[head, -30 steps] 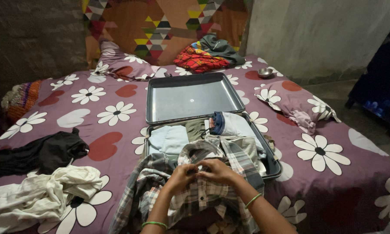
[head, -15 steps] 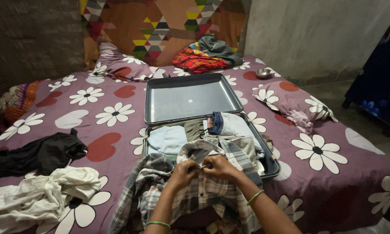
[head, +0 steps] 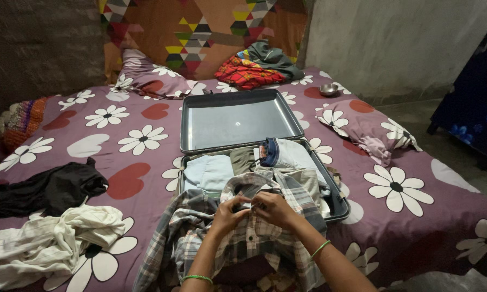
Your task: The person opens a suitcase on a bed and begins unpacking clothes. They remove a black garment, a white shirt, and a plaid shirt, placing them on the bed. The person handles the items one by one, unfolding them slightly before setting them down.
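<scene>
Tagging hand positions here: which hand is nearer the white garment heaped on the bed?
Left. The left hand grips the plaid shirt on the side towards the white garment; the right hand is beyond it.

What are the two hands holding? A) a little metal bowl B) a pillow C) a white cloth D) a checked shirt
D: both the left hand and the right hand pinch the front of the checked shirt near its collar, at the near edge of the open suitcase; the white cloth lies untouched off to the left on the bed.
</scene>
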